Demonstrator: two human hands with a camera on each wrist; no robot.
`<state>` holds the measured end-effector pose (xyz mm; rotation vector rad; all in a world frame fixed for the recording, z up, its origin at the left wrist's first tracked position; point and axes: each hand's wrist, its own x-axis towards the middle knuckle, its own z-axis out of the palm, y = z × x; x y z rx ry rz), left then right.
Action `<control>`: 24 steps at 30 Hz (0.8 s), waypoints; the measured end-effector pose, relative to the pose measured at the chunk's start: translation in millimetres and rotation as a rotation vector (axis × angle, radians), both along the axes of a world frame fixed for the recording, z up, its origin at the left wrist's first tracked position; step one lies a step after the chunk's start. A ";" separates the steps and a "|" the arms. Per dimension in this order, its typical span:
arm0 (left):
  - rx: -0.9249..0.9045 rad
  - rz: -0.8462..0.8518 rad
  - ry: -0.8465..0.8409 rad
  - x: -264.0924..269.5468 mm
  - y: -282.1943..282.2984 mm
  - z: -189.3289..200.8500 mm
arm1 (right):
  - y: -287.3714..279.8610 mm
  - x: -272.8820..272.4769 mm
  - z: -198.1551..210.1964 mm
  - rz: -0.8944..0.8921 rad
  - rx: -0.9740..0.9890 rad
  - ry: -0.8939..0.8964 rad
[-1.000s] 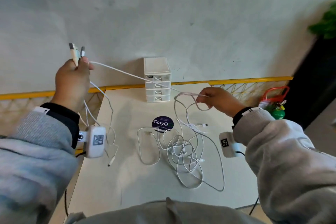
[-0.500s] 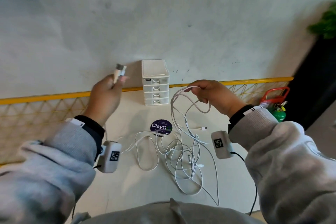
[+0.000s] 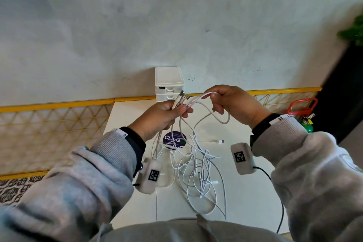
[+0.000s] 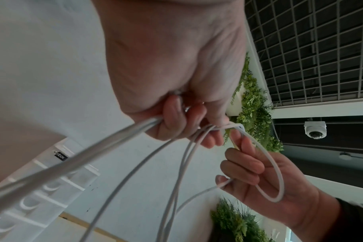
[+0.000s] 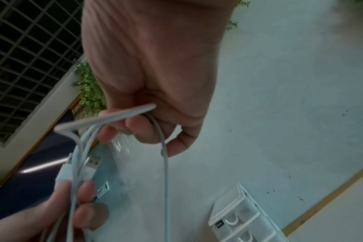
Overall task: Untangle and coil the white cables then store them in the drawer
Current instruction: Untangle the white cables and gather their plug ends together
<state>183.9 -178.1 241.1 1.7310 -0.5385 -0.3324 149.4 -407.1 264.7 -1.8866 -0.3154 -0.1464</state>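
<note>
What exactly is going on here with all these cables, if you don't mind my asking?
A person is sorting a tangle of white cables. The left hand grips a bundle of plug ends, and the right hand holds a loop of cable beside it. Most of the cable lies tangled on the white table. The small drawer unit at the wall is shut.

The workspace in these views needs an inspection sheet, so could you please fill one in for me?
Surface: white table, partly bare.
Job's things: white cables tangled on the table, strands rising to both hands; white drawer unit against the wall, visible drawers closed.
Clutter: round ClayG sticker under the cables.
Grippers: left hand grips a bundle of plug ends; right hand holds a cable loop.
Cables: black lead trailing from the right wrist camera.
Surroundings: grey wall, yellow mesh railing, green plants.
</note>
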 end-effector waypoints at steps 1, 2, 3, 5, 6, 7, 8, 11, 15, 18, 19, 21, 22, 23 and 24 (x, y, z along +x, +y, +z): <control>0.008 0.016 0.004 -0.1 -1.1 1.0 | -2.3 -1.1 -0.9 0.033 0.035 0.013; 0.022 0.035 0.002 0.3 -1.8 1.9 | -4.5 -2.2 -1.2 0.063 0.066 0.033; 0.040 0.060 -0.006 0.2 -2.6 2.8 | -7.4 -3.4 -0.9 0.090 0.083 0.058; 0.065 0.103 -0.022 0.9 -3.6 4.1 | -12.8 -7.5 3.5 0.131 0.074 0.125; 0.068 0.118 -0.030 -0.3 -4.6 4.4 | -15.7 -9.7 6.1 0.128 0.020 0.166; 0.063 0.125 -0.036 -1.7 -5.9 4.4 | -16.6 -13.0 9.1 0.116 -0.067 0.192; 0.054 0.129 -0.038 -3.1 -8.0 4.1 | -16.2 -17.2 11.9 0.105 -0.179 0.201; 0.011 0.131 -0.008 -8.5 -15.3 4.3 | -7.8 -25.8 16.8 0.090 -0.380 0.213; -0.044 0.102 0.040 -17.9 -24.0 10.3 | -2.0 -29.9 17.9 0.008 -0.321 0.125; -0.072 0.041 0.121 -25.4 -28.8 15.2 | 0.7 -31.3 18.8 -0.174 -0.333 -0.024; -0.085 0.027 0.147 -27.0 -29.6 15.8 | 2.1 -31.0 17.4 -0.217 -0.322 -0.071; -0.108 0.034 0.164 -29.4 -30.3 15.2 | 1.1 -31.0 14.7 -0.252 -0.264 -0.106; -0.115 0.049 0.155 -29.6 -29.6 15.0 | -1.0 -30.2 13.1 -0.219 -0.232 -0.087; -0.114 0.071 0.141 -29.8 -28.8 15.4 | -4.7 -29.3 10.7 -0.143 -0.210 -0.053; -0.108 0.092 0.127 -28.7 -27.5 15.6 | -8.5 -29.2 8.0 -0.040 -0.225 -0.014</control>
